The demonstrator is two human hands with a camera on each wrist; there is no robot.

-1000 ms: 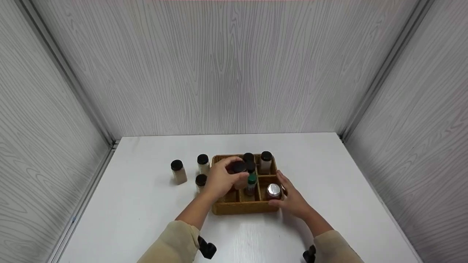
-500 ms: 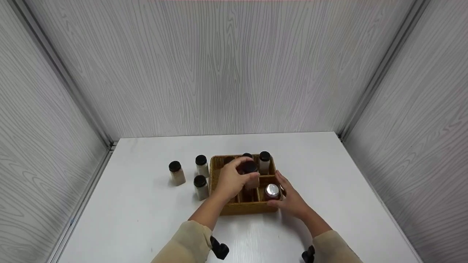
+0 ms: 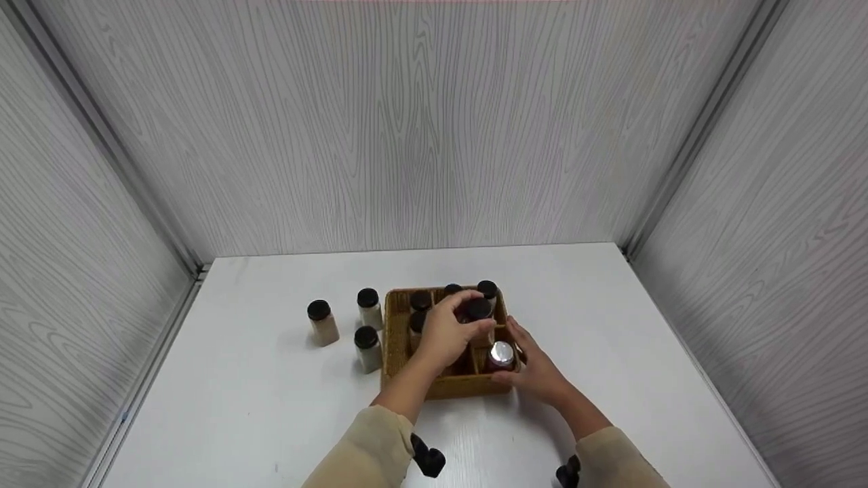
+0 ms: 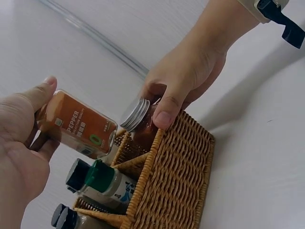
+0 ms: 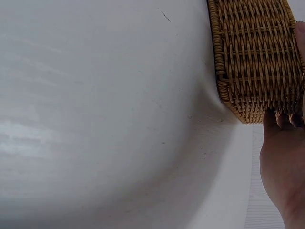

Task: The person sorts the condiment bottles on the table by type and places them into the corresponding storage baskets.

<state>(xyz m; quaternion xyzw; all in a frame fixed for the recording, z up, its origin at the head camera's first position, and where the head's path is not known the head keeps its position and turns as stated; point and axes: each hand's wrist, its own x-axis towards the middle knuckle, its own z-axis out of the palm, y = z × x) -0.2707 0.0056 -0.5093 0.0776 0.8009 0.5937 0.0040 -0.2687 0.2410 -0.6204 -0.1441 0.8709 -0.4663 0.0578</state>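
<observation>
My left hand (image 3: pixel 449 335) holds a glass pepper jar (image 4: pixel 78 125) by its black-capped end, over the wicker basket (image 4: pixel 178 167). The jar's orange label reads PEPPER. Its lower end hangs tilted near the right-hand compartments in the left wrist view. My right hand (image 3: pixel 542 374) grips the basket's right side, thumb over the front rim and fingers along the side wall. Beside that thumb, a jar with a silver lid (image 3: pixel 502 354) stands in the front right compartment. A green-capped bottle (image 4: pixel 108 179) and a black-capped one stand in the neighbouring compartment.
Left of the basket, three black-capped jars stand on the white table: the leftmost jar (image 3: pixel 323 324), the back jar (image 3: pixel 369 310) and the front jar (image 3: pixel 368 350). More black-capped jars (image 3: pixel 420 300) fill compartments at the back. Grey wood-grain panels (image 3: pixel 420 135) enclose the table.
My left hand has moved right with the pepper jar, from the middle of the basket to its right part. Black caps in the left compartments have come into view. My right hand keeps its grip.
</observation>
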